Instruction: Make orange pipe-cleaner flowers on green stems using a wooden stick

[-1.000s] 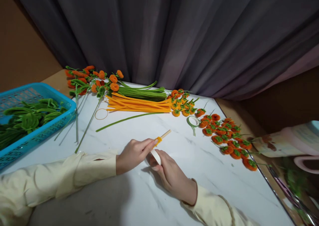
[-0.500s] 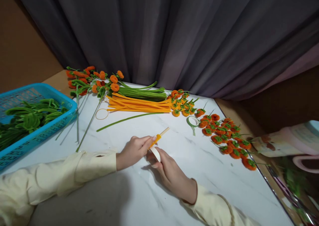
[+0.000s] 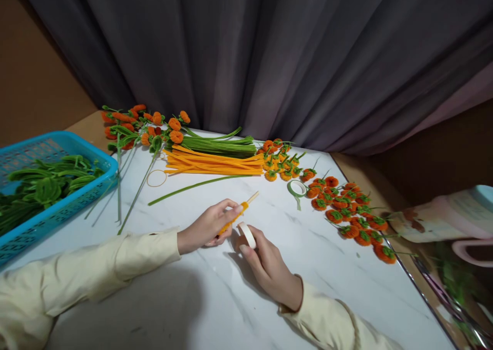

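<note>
My left hand (image 3: pixel 208 224) is closed around a thin pale stick (image 3: pixel 253 197), whose bare tip points up and to the right. An orange-yellow pipe cleaner (image 3: pixel 244 206) is wound about the stick, and part of it shows below my fingers. Just to the right, my right hand (image 3: pixel 272 270) grips a white tape roll (image 3: pixel 248 235) between thumb and fingers. A small gap parts the roll from the wound stick. Behind the hands lie a single green pipe cleaner (image 3: pixel 192 188) and a bundle of orange-yellow pipe cleaners (image 3: pixel 215 162).
A blue basket (image 3: pixel 90 183) of green pieces stands at left. Orange flowers (image 3: pixel 176 137) on stems lie at back left, green pipe cleaners (image 3: pixel 219 145) behind the bundle. Green tape (image 3: pixel 297 188) and orange flower heads (image 3: pixel 341 202) are at right, near a pink-handled cup (image 3: pixel 435 219).
My two hands have drawn apart slightly. My left hand has turned, showing more of the wound pipe cleaner, while the tape roll has moved a little right, away from the stick.
</note>
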The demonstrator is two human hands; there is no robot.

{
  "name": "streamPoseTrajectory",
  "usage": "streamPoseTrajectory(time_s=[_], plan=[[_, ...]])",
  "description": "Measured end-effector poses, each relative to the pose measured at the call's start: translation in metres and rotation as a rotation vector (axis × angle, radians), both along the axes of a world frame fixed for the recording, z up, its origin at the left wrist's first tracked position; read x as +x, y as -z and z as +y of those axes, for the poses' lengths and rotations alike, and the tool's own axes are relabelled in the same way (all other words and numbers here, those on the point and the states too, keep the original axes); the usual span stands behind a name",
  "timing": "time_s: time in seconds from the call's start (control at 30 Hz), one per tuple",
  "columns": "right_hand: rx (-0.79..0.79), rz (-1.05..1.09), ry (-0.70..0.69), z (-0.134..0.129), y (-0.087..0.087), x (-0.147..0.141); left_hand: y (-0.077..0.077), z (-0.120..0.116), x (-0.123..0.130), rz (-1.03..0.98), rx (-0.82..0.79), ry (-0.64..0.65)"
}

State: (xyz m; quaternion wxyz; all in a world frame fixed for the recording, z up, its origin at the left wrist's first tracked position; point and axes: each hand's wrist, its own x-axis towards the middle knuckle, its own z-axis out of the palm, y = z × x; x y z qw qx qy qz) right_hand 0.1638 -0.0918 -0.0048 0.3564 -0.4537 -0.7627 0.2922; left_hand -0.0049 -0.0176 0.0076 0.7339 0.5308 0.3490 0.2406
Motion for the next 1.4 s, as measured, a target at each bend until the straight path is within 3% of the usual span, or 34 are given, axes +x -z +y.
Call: streamPoseTrajectory(time_s=[0.43, 0.7, 0.97, 1.17, 1.4], plan=[[0.040, 0.016, 0.060, 0.000, -0.002, 0.000, 0.000, 0.002, 0.002, -0.019, 0.049, -0.008], [0.023, 0.085, 0.149, -0.002, 0.002, 0.002, 0.000, 0.004, 0.000, -0.079, -0.039, -0.012], [0.014, 0.110, 0.214, -0.001, -0.001, 0.003, 0.000, 0.002, 0.000, -0.067, -0.011, 0.057], [0.062, 0.055, 0.186, 0.002, -0.005, 0.003, 0.004, -0.002, 0.000, 0.025, 0.196, 0.032], [0.107, 0.054, 0.152, 0.002, -0.002, 0.003, 0.005, -0.006, -0.001, 0.199, 0.654, -0.069]])
